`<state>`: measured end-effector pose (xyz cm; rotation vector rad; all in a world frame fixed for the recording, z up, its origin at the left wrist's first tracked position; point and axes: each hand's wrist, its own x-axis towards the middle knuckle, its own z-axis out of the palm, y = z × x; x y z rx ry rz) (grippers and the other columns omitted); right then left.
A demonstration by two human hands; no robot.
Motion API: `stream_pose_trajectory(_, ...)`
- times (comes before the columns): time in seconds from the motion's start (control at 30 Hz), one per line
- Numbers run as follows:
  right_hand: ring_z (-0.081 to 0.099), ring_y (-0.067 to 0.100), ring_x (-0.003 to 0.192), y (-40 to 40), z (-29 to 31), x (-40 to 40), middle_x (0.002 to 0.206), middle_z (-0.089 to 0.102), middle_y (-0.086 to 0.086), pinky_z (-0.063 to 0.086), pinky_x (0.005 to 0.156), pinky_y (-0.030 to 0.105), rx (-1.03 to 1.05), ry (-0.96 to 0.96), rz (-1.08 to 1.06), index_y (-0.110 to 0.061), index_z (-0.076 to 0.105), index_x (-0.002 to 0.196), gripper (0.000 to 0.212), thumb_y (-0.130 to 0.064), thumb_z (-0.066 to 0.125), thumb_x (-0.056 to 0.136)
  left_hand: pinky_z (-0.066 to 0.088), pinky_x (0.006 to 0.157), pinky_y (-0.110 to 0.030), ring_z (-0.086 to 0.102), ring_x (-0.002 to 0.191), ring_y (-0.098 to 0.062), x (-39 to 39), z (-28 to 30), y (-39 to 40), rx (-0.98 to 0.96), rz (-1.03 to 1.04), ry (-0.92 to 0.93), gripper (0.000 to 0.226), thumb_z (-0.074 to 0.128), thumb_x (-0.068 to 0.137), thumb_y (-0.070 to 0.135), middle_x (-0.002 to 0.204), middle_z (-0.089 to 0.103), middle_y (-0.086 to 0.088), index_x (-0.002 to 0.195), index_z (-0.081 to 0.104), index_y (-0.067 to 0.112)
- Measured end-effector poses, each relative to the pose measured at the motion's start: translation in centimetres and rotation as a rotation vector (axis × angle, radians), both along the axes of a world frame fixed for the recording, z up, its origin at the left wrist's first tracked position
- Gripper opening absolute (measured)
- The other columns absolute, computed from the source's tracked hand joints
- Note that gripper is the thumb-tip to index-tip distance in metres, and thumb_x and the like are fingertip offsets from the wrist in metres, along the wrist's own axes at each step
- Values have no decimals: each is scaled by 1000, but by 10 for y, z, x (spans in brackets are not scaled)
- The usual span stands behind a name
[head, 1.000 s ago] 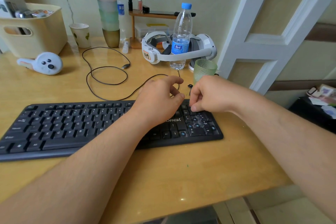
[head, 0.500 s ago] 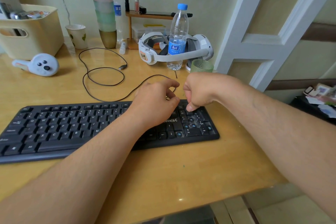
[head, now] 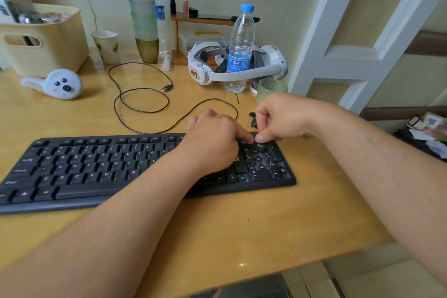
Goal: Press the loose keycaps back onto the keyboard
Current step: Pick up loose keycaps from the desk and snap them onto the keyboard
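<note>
Keyboard [head: 96, 172], black, numpad apparently missing caps, blue stems showing.

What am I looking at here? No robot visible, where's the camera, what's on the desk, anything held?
There is no robot: a person works bare-handed, filmed by a wide-angle camera worn on the head, looking down. Both forearms reach in from below. On the wooden desk lies a black keyboard; some number-pad spots lack caps. The left hand presses a fingertip at the pad's top edge, and the right hand meets it there, thumb down. Whether a keycap sits under them is hidden. A loose keycap lies behind the keyboard. Further back: a water bottle, a white headset and a green cup.
</note>
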<state>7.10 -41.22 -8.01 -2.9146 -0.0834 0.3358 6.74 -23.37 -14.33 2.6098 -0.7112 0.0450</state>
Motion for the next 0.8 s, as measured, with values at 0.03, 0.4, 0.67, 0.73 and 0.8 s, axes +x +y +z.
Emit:
stream_pose_trajectory(0.03, 59, 12, 57, -2, 0, 0, 70, 69, 0, 41, 50, 22, 16, -3, -8, -20, 69, 81, 20, -29, 87, 83, 30, 106, -48, 36, 125, -24, -1, 0, 0, 12, -3, -12, 62, 43, 89, 9, 134, 61, 18, 118, 69, 58)
stream_pose_trajectory(0.4, 67, 10, 71, -10, -1, -8, 70, 70, -11, 56, 73, 31, 35, -19, 27, -26, 77, 83, 9, -20, 83, 86, 29, 99, -44, 36, 127, -24, -3, 1, 1, 33, 17, -78, 54, 45, 91, 18, 132, 60, 15, 125, 66, 56)
stream_pose_trajectory(0.67, 70, 22, 80, 8, -14, -22, 84, 75, 1, 63, 75, 41, -174, -74, -19, -20, 75, 79, 21, -40, 80, 79, 31, 100, -43, 38, 125, -24, -4, 2, 1, -28, 25, -93, 54, 46, 88, 13, 132, 62, 13, 121, 69, 49)
stream_pose_trajectory(0.73, 71, 26, 82, 11, -16, -23, 85, 75, 6, 64, 74, 43, -204, -83, -36, -16, 76, 81, 25, -40, 78, 77, 32, 102, -44, 38, 125, -24, -4, 3, 1, -39, 29, -86, 54, 45, 88, 12, 131, 62, 13, 119, 69, 49)
stream_pose_trajectory(0.8, 70, 25, 78, 13, -16, -23, 82, 73, 5, 64, 72, 42, -220, -82, -54, -16, 74, 80, 24, -39, 77, 75, 33, 103, -45, 37, 125, -24, -4, 3, 1, -53, 36, -77, 55, 45, 87, 10, 130, 62, 13, 118, 70, 48)
